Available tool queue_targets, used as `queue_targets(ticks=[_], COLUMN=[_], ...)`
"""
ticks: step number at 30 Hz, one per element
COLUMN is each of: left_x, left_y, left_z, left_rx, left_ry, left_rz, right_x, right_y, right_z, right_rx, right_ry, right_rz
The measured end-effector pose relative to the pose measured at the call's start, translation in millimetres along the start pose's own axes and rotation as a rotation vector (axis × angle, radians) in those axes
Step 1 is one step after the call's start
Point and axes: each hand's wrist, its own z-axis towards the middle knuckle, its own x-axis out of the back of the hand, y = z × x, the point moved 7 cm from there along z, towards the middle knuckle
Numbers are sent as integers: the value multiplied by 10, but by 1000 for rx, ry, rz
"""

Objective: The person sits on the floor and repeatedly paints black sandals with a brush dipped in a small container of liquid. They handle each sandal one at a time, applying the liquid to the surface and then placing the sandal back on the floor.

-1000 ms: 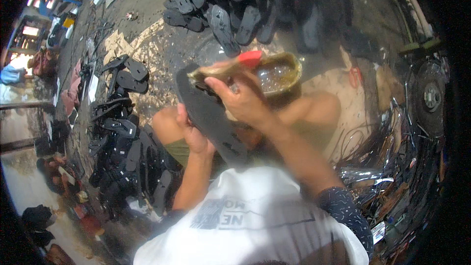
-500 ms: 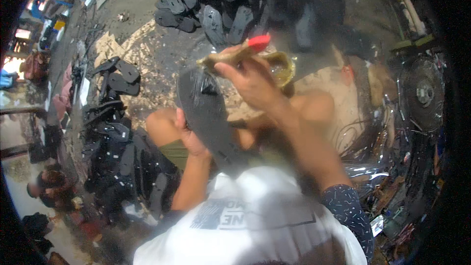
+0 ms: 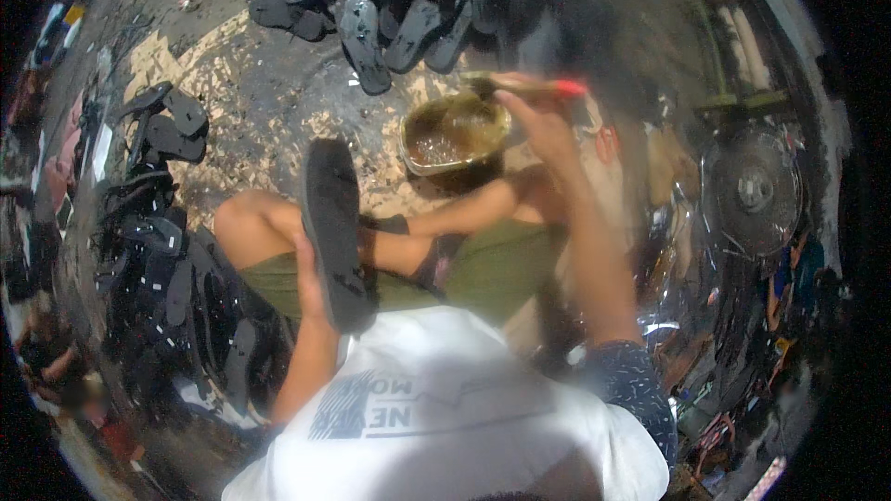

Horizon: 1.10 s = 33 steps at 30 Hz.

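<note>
A long dark sandal sole (image 3: 331, 213) stands tilted over my left thigh, and my left hand (image 3: 311, 283) grips it from its left side. Part of that hand's fingers is hidden behind the sole. Out to the right, my right hand (image 3: 541, 119) is closed round a brush (image 3: 568, 88) with a red handle end. The brush's other end reaches over the back right rim of a yellowish tub (image 3: 406, 150). Brownish, shiny glue-like stuff (image 3: 453, 141) lies in the tub. Motion blurs the brush and right hand slightly.
Dark soles and sandals lie heaped at the far side (image 3: 362, 32) and in a pile (image 3: 176, 269) on my left. A round fan-like grille (image 3: 754, 190) stands at the right. Pale patches of flaked material cover the floor (image 3: 269, 83) ahead.
My right hand has carried the brush from the sole to the tub, away to the right. The sole, in my left hand, has turned more upright, and its sticky strands no longer show.
</note>
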Motion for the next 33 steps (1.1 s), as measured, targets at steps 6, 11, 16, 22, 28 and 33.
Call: queue_targets(ticks=[6, 11, 16, 22, 28, 33], left_x=[-513, -1094, -1236, -1087, -1322, -1037], left_y=[389, 270, 438, 525, 325, 446], left_z=[809, 1018, 960, 1001, 846, 991], left_rx=[-207, -224, -166, -108, 109, 117], left_ry=[-214, -358, -260, -288, -574, -380], left_rz=[56, -100, -135, -78, -373, -104], right_x=[373, -976, -1312, -1446, -1443, -1494], right_y=[-938, -1669, -1828, -2107, -2115, -1763], right_z=[-251, -716, -763, -775, -358, -902], right_rx=[-47, -215, 497, 537, 824, 577], right_ry=[212, -155, 31, -342, -338, -620], right_rz=[-514, 160, -227, 312, -18, 238])
